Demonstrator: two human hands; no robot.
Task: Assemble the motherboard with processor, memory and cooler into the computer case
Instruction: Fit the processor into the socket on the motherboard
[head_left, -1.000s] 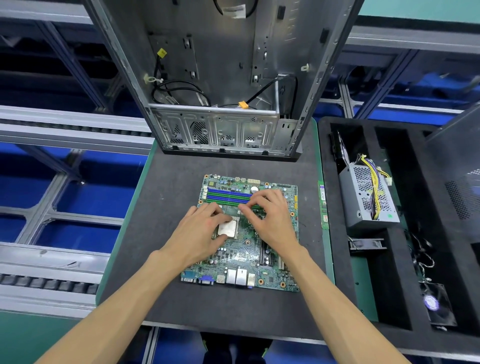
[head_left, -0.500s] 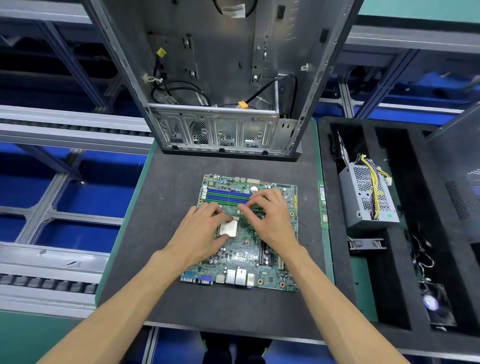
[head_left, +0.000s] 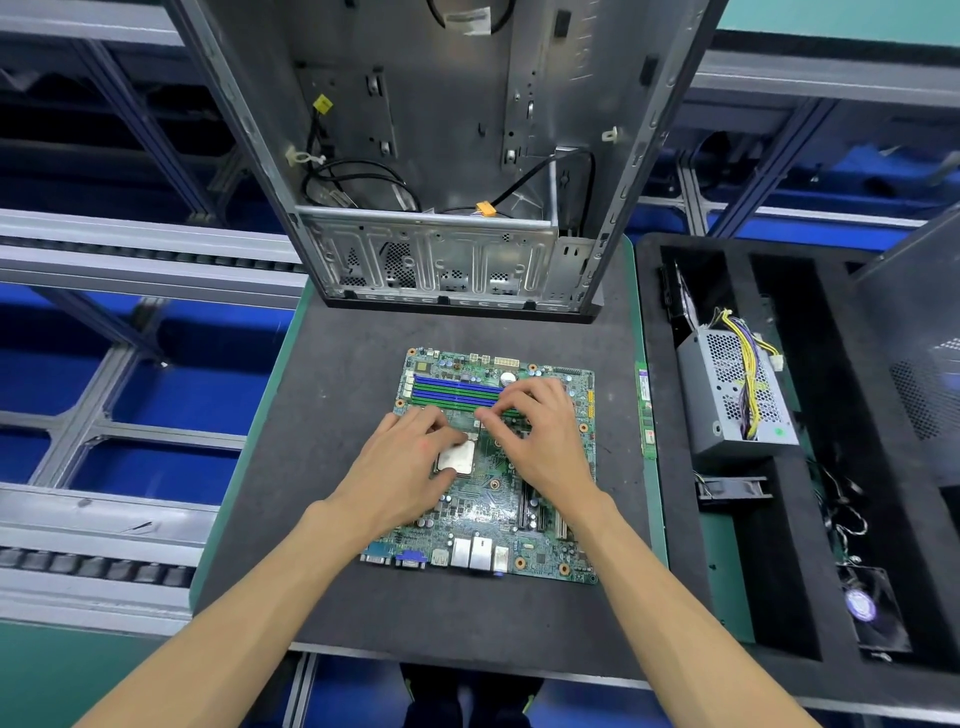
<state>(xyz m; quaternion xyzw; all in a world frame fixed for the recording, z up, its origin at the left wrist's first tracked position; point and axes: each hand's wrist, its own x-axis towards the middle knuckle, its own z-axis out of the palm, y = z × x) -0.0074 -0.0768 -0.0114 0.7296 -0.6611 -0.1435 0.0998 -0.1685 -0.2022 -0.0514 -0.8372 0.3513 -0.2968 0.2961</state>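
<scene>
step: seating processor (head_left: 457, 457) on motherboard (head_left: 498, 509) | left hand (head_left: 400, 467) fingers curled on its edge | right hand (head_left: 540, 441) fingers bent, pressing beside | advice: align corners, no force

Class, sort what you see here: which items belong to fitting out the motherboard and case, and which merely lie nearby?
Job:
green motherboard
square silver processor
open grey metal computer case
left hand
right hand

Nearby:
grey perforated power supply
black foam tray
small black fan

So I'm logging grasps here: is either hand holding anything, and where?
The left hand pinches the processor at its edges over the motherboard. The right hand's hold cannot be told.
</scene>
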